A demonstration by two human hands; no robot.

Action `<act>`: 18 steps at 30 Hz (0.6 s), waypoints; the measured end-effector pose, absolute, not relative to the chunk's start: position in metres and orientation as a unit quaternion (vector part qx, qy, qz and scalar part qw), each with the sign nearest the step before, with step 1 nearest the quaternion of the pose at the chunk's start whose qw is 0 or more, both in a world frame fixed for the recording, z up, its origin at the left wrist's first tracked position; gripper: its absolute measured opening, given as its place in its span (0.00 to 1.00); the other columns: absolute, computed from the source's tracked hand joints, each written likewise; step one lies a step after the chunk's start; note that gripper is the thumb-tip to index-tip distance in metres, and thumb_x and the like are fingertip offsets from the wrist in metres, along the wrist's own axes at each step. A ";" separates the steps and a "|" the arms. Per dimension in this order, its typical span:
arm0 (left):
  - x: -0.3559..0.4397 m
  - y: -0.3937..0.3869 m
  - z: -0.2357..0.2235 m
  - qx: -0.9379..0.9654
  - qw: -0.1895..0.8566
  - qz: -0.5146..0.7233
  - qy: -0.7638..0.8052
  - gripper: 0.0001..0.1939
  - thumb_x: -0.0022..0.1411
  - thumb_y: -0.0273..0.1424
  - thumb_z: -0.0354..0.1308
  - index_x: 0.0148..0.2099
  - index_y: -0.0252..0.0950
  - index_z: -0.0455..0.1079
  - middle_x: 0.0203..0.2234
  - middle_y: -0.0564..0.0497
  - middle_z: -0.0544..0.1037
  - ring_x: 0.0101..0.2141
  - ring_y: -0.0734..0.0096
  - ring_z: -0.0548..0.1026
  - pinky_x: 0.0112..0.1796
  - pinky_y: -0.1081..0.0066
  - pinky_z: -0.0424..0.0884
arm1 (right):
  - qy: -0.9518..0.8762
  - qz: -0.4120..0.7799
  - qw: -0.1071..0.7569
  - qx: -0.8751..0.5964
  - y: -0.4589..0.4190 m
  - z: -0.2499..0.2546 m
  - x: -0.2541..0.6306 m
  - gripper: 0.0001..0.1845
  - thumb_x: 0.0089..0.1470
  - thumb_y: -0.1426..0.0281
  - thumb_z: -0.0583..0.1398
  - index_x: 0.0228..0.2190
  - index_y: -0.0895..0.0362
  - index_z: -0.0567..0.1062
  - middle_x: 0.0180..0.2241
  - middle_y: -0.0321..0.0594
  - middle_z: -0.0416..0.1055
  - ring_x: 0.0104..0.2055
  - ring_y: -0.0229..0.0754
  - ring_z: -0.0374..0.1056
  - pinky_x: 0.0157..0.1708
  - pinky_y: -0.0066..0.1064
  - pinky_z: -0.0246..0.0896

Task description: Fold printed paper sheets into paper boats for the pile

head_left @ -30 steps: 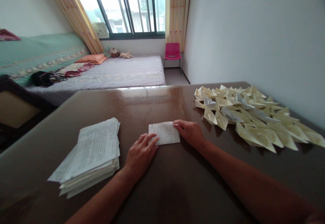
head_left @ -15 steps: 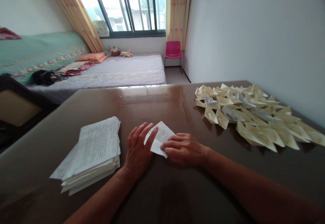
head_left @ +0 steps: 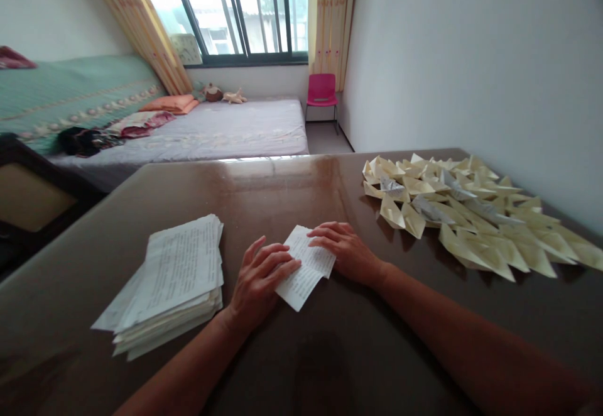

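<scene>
A folded sheet of printed paper point(head_left: 301, 281) lies on the brown table, turned at an angle, with an overlapping layer showing at its lower right. My left hand point(head_left: 264, 278) rests on its left side, fingers spread and stretched over the paper. From the right, my right hand point(head_left: 348, 251) lays its outstretched fingers on the upper right part of the sheet. Neither hand grasps the paper; both press it flat. Left of my left hand sits a stack of printed sheets point(head_left: 176, 271).
Rows of folded paper boats point(head_left: 471, 208), mostly cream with a few printed ones, cover the table's right side by the wall. Beyond the brown table point(head_left: 226, 196) are a bed point(head_left: 245, 127) and a pink chair point(head_left: 321, 91). A dark wooden chair point(head_left: 38, 196) stands at left.
The folded paper has been turned from lying square to a slant, and a layer now extends toward me. My right hand moved down over it, then back up; my left hand lifted and settled again.
</scene>
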State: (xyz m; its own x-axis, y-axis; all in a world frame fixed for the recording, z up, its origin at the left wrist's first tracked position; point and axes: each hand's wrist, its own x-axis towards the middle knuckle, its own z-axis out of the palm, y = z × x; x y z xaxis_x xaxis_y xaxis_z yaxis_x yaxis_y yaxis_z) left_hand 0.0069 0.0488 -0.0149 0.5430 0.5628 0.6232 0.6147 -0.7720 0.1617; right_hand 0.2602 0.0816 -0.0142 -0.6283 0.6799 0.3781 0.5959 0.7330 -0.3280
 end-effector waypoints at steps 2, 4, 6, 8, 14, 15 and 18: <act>0.005 0.051 -0.016 -0.870 0.045 -0.329 -0.364 0.12 0.63 0.29 0.53 0.47 0.44 0.72 0.42 0.52 0.78 0.53 0.62 0.68 0.60 0.50 0.50 | -0.892 0.041 0.245 -0.378 0.085 -0.013 0.267 0.08 0.58 0.71 0.57 0.39 0.52 0.74 0.47 0.40 0.74 0.54 0.46 0.61 0.56 0.42 0.45; 0.004 0.054 -0.017 -0.853 0.058 -0.308 -0.418 0.14 0.61 0.27 0.53 0.48 0.43 0.72 0.48 0.49 0.75 0.57 0.57 0.63 0.60 0.48 0.51 | -0.888 -0.010 0.220 -0.405 0.085 -0.009 0.270 0.06 0.58 0.70 0.57 0.37 0.53 0.75 0.42 0.40 0.75 0.50 0.46 0.63 0.56 0.44 0.43; 0.004 0.056 -0.018 -0.836 0.072 -0.292 -0.459 0.20 0.60 0.22 0.50 0.52 0.40 0.69 0.54 0.45 0.70 0.60 0.55 0.59 0.58 0.47 0.53 | -0.881 -0.058 0.182 -0.432 0.082 -0.005 0.269 0.06 0.59 0.70 0.57 0.36 0.53 0.74 0.38 0.41 0.74 0.44 0.46 0.65 0.53 0.45 0.45; 0.007 0.055 -0.017 -0.835 0.083 -0.283 -0.465 0.26 0.58 0.18 0.47 0.57 0.38 0.66 0.57 0.44 0.67 0.62 0.55 0.56 0.59 0.46 0.53 | -0.878 -0.084 0.150 -0.446 0.076 -0.002 0.263 0.06 0.59 0.71 0.56 0.35 0.54 0.74 0.37 0.43 0.73 0.41 0.46 0.65 0.50 0.44 0.47; 0.020 0.046 -0.015 -0.907 0.044 -0.208 -0.365 0.20 0.63 0.23 0.48 0.54 0.43 0.70 0.55 0.51 0.71 0.60 0.60 0.61 0.59 0.54 0.56 | -0.905 -0.059 0.113 -0.407 0.065 0.000 0.249 0.06 0.59 0.70 0.57 0.34 0.54 0.75 0.36 0.43 0.73 0.41 0.46 0.64 0.46 0.42 0.49; 0.019 0.046 -0.016 -0.910 0.035 -0.198 -0.362 0.18 0.64 0.24 0.48 0.52 0.43 0.71 0.53 0.51 0.73 0.58 0.61 0.63 0.57 0.55 0.59 | -0.912 -0.042 0.112 -0.393 0.066 0.000 0.251 0.06 0.58 0.70 0.58 0.35 0.54 0.76 0.36 0.43 0.74 0.42 0.46 0.64 0.46 0.42 0.50; 0.016 0.049 -0.021 -0.912 0.026 -0.183 -0.367 0.16 0.65 0.26 0.49 0.52 0.42 0.72 0.49 0.50 0.76 0.53 0.61 0.68 0.52 0.58 0.66 | -0.921 0.046 0.137 -0.363 0.077 -0.003 0.263 0.10 0.53 0.73 0.61 0.38 0.51 0.77 0.38 0.40 0.75 0.44 0.45 0.65 0.46 0.39 0.53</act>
